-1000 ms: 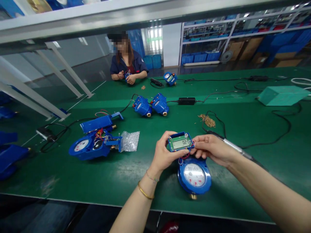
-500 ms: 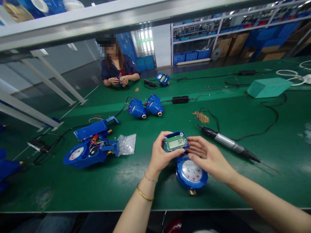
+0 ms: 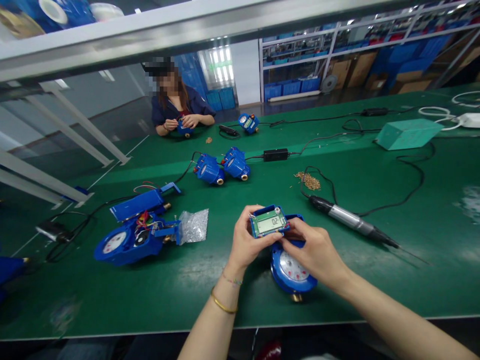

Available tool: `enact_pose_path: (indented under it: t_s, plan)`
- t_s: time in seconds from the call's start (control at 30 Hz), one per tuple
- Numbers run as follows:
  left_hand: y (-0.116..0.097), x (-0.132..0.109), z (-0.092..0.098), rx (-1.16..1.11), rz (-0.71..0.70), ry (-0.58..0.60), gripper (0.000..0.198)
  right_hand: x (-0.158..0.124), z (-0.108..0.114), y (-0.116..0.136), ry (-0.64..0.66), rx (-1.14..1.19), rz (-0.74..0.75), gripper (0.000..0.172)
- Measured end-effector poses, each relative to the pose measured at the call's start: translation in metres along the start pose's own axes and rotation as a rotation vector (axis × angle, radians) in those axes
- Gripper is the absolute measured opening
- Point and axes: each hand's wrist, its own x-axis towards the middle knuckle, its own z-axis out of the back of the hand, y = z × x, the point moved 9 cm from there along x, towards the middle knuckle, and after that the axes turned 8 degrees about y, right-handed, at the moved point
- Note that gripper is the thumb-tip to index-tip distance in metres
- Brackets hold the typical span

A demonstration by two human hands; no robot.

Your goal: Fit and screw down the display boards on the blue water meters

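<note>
Grips the display (image 3: 268, 221) at its left edge with the left hand (image 3: 245, 245): thumb on the front, fingers curled behind. Holds it tilted, screen up and lit with digits, just above the meter (image 3: 292, 275).

Sets the right hand (image 3: 315, 252) at the display's lower right corner, fingers bent, fingertips touching the display and covering the meter's upper part. Cannot tell whether this hand grasps or only touches.

Leaves the meter flat on the tabletop (image 3: 225, 285), dial up, brass fitting toward the near edge, partly under both hands.

Right of the hands, apart from them: screwdriver (image 3: 350, 221) lying flat, tip pointing right, with screws (image 3: 309, 181) heaped behind it.

Left of the hands: open meter (image 3: 127, 237) with wires exposed, and a bag (image 3: 194, 226) just beside it.

Farther back: meter pair (image 3: 221, 167) side by side, adapter (image 3: 275, 154), box (image 3: 407, 134).

At the far edge: co-worker (image 3: 176, 107), both hands on another blue part.
</note>
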Motion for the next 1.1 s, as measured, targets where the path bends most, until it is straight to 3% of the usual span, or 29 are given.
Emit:
enact_pose_path:
  t_s: [0.23,0.47,0.67,0.8,1.0,1.1]
  plan:
    - [0.006,0.002,-0.005,0.019,-0.039,0.088,0.066,-0.002,0.007,0.007,-0.002,-0.086,0.114,0.016]
    - [-0.01,0.0,-0.008,0.162,-0.151,0.119,0.061,-0.017,0.013,0.005,-0.22,-0.304,0.127,0.018]
    - [-0.026,-0.008,-0.008,0.265,-0.277,0.031,0.059,-0.021,0.005,-0.014,-0.238,-0.076,0.068,0.019]
    - [-0.015,-0.008,-0.012,0.205,-0.214,0.01,0.059,-0.021,0.008,-0.022,-0.265,0.025,0.006,0.02]
    - [-0.002,-0.004,-0.02,0.203,-0.114,0.046,0.059,-0.012,0.01,-0.026,-0.097,0.199,0.003,0.016]
    - [0.002,-0.001,-0.022,0.285,-0.073,0.07,0.056,-0.01,0.013,-0.028,-0.095,0.227,-0.013,0.016]
